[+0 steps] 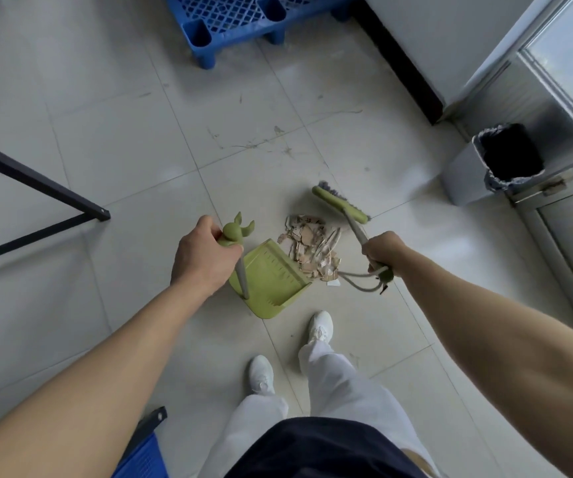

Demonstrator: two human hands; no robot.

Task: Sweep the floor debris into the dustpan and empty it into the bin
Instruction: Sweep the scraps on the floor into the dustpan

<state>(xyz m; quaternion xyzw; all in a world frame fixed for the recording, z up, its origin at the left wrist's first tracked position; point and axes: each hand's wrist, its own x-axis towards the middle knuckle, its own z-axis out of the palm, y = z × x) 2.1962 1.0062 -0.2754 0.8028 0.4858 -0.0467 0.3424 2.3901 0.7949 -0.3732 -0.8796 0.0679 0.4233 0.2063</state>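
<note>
A green dustpan (271,281) rests on the tiled floor in front of my feet, its open mouth facing right toward a pile of tan paper scraps (309,246). My left hand (202,257) grips the top of the dustpan's upright handle. My right hand (381,251) holds the grey handle of a green broom, whose head (340,203) sits on the floor just beyond the pile. A grey bin (464,181) with a black liner stands at the right, by the wall.
A blue plastic pallet (236,22) lies at the top. Black metal frame legs (36,188) cross the floor on the left. A metal door and cabinet (567,208) line the right side. A blue crate corner (140,457) sits at the bottom left.
</note>
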